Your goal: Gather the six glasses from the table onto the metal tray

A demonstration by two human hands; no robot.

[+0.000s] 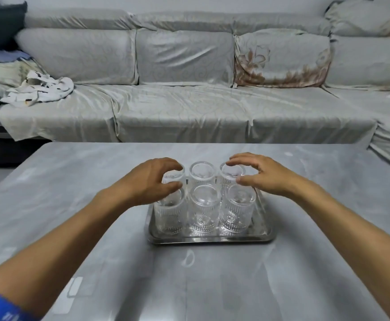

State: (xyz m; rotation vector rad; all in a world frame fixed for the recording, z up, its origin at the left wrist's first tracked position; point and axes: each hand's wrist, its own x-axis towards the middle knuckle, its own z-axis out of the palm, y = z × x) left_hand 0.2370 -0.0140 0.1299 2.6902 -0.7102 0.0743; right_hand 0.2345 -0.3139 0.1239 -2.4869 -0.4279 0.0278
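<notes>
Already all six glasses stand upright on the metal tray (210, 239), two rows of three, mid-bench (305, 251). Left hand (152, 179) cups the far-left glass (174, 176); right hand (258, 173) cups the far-right glass (232, 173). Each grip is curled but spread; whether fingers press the glass, cannot tell. Each glass lies directly under its own hand, long axis vertical. Judgement: gathering looks complete; any coming move is a straight lift clear or a slight nudge inward.
</notes>
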